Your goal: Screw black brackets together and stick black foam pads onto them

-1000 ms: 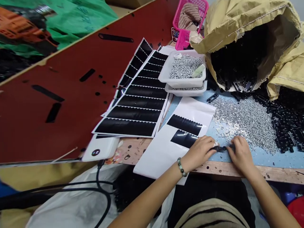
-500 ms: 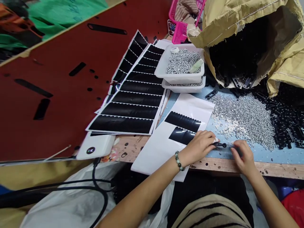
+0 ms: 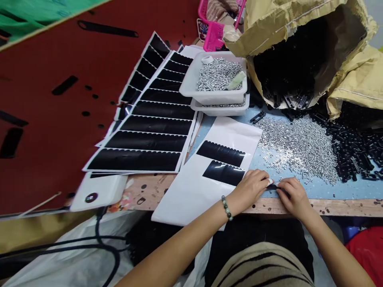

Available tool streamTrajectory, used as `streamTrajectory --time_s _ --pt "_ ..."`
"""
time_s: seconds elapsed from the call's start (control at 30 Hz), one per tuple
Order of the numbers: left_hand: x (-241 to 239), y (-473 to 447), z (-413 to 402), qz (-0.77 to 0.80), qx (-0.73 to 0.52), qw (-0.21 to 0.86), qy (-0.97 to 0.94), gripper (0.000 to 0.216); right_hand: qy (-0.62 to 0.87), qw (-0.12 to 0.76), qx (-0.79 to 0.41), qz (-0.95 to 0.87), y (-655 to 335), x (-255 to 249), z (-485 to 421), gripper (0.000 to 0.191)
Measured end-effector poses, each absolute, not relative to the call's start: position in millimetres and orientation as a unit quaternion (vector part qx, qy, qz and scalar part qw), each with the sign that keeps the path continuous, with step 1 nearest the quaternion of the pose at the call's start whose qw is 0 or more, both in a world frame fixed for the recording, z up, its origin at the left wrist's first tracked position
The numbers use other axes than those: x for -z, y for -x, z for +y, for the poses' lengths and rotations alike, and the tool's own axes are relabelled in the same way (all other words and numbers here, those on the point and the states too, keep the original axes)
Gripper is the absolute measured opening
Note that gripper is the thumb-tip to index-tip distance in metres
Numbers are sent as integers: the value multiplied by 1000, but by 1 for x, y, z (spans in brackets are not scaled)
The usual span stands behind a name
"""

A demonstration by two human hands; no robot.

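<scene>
My left hand (image 3: 253, 185), with a beaded bracelet at the wrist, is closed on a small black plastic part (image 3: 271, 187) just over the blue mat's front edge. My right hand (image 3: 293, 194) meets it from the other side, thumb and fingers closed around the part's right end. Most of the part is hidden between the fingers. White wraps cover fingertips on both hands. Beneath my left wrist lies a white backing sheet (image 3: 185, 195) with two strips of black scalloped stickers (image 3: 223, 172).
Loose nuts (image 3: 277, 149) and screws (image 3: 314, 149) are heaped on the blue mat, beside a pile of black parts (image 3: 356, 147). Behind stand a torn paper sack (image 3: 278, 24) and stacked white tubs (image 3: 191, 81). Black sticker sheets (image 3: 143, 141) lie left.
My right hand has moved left onto the black part, covering the ringed end that showed before. My left hand still holds it. The whole view has shifted slightly.
</scene>
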State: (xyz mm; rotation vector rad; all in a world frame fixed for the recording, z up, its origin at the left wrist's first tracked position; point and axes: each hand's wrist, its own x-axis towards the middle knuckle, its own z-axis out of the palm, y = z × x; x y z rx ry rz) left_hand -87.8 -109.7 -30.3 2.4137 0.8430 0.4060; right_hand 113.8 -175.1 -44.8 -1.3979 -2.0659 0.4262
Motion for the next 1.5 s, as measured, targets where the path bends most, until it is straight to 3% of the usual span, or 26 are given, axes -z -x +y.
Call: streamTrajectory --time_s 0.17,0.4,0.57,0.67,0.83,1.03,1.2,1.3,1.5 --pt "22 87 -91 295 -115 331 -889 18 532 295 -157 -778 -112 45 -172 15" --pt "27 90 -91 279 -130 336 -890 21 531 285 -138 -786 -114 46 -173 17" --pt "43 92 -92 300 -183 299 -887 26 711 379 88 -586 -206 43 -140 37" --pt "46 90 -93 311 -186 289 -886 28 808 318 162 -469 -273 44 -117 56" --pt "34 89 -93 332 -188 267 -885 51 797 283 130 -518 -311 57 -73 35" --pt "0 76 -69 360 -238 264 -863 44 766 293 117 -560 -302 53 -51 28" --pt "-20 57 -51 357 -262 273 -854 40 754 286 117 -580 -305 43 -65 45" --pt "-20 52 -48 338 -266 274 -860 39 817 325 162 -448 -331 41 -87 54" --pt "-14 50 -45 336 -259 311 -850 36 857 332 139 -368 -358 36 -122 24"
